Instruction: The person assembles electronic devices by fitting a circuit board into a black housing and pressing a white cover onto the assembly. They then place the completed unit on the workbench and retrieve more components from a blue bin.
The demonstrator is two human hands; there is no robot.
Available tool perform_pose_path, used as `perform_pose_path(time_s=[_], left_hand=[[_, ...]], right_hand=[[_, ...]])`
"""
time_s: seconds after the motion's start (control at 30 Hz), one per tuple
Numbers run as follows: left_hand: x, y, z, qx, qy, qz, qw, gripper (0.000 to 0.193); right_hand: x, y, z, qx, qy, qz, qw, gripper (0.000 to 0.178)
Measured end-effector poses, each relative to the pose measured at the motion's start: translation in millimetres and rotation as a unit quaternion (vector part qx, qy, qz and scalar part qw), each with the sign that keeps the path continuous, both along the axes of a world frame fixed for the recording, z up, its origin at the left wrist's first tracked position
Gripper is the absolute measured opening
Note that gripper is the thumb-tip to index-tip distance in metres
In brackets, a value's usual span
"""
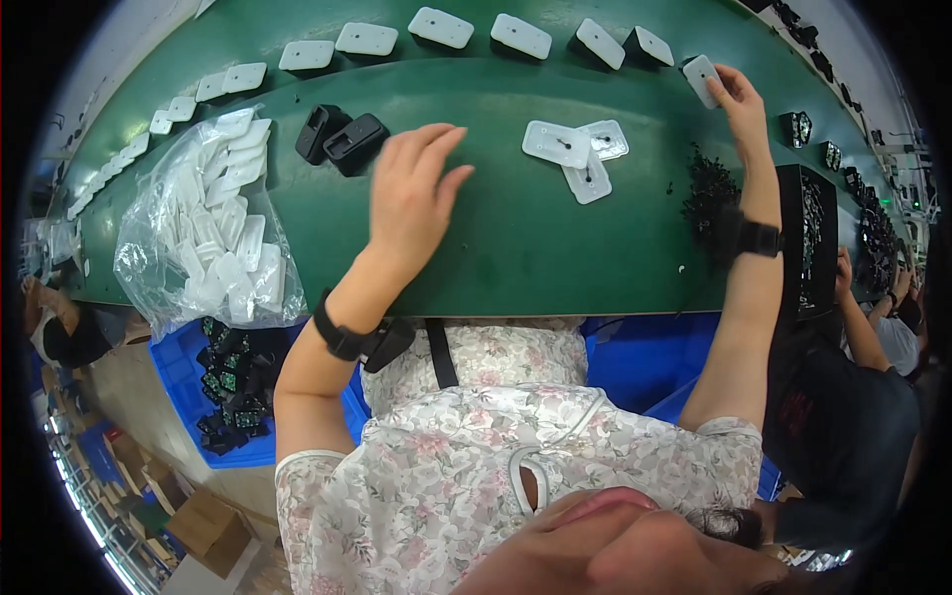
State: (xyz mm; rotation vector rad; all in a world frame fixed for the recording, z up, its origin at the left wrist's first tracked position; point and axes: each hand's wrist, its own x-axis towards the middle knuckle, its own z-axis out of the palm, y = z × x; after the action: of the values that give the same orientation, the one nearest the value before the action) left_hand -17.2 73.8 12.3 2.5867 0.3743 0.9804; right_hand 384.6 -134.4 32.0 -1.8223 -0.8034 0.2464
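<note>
My right hand (742, 107) reaches to the far right of the table and grips a small black housing with a white cover (702, 79), fingers closed round its edge. Over the middle left, my left hand (412, 193) hovers with fingers apart and nothing in it. Just left of those fingers lie two black housings (355, 144), hollow side up, one leaning against the other. Between my hands rest three loose white covers (557, 145), overlapping, each with a small dark part on it. A pile of small black screws or similar bits (710, 193) sits below my right hand.
Several white-covered housings (441, 28) stand in a curved row along the green table (436, 268). A clear bag of white covers (213, 223) lies left. Blue bins (238, 451) sit below the edge. At right are a black tray (808, 233) and a co-worker's arm (858, 322).
</note>
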Motion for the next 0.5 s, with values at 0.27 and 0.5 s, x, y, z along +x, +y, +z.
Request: perform_pose_path(time_s=[0.27,0.5], left_hand=[[-50,50,12,0.173,0.130,0.240,0.946,0.057],[-47,55,3,0.156,0.119,0.207,0.958,0.057]], right_hand=[[48,15,-6,-0.214,0.011,0.008,0.977,0.035],[11,28,-7,-0.062,-0.147,-0.156,0.975,0.031]])
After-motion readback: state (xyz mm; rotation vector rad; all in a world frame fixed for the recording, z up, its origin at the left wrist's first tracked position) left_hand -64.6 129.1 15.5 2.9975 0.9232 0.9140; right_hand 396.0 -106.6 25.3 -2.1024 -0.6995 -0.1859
